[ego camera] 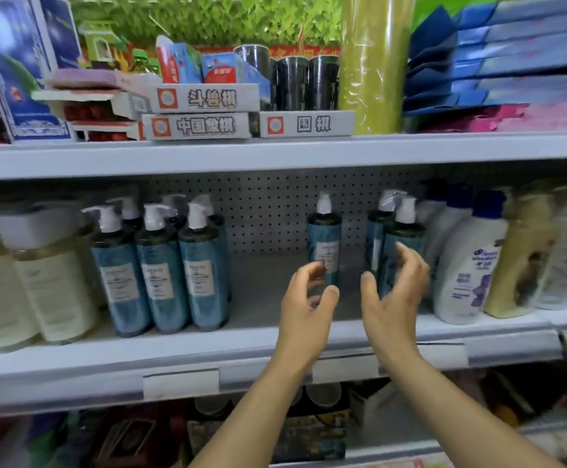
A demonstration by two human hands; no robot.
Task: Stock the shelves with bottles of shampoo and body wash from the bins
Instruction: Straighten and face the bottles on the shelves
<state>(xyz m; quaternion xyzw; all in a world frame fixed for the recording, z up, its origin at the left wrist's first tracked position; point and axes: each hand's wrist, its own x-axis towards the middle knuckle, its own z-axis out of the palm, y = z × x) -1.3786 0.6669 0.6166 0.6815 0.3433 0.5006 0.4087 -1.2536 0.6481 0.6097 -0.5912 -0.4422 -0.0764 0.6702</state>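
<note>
A blue pump bottle (pixel 324 241) stands alone at the back of the middle shelf (pixel 262 339). Right of it stand two more blue pump bottles (pixel 402 241), one behind the other. My left hand (pixel 307 305) hovers just in front of the lone bottle, fingers loosely curved and holding nothing. My right hand (pixel 391 292) is spread in front of the right pair, its fingertips close to the front bottle; contact is unclear. A group of several blue pump bottles (pixel 160 268) fills the shelf further left.
Cream bottles (pixel 39 285) stand at the far left, white blue-capped bottles (pixel 464 261) and a beige bottle (pixel 521 261) at the right. Board-game boxes (pixel 251 125) and a yellow-green roll (pixel 373 62) sit on the shelf above. Bare shelf floor lies between the bottle groups.
</note>
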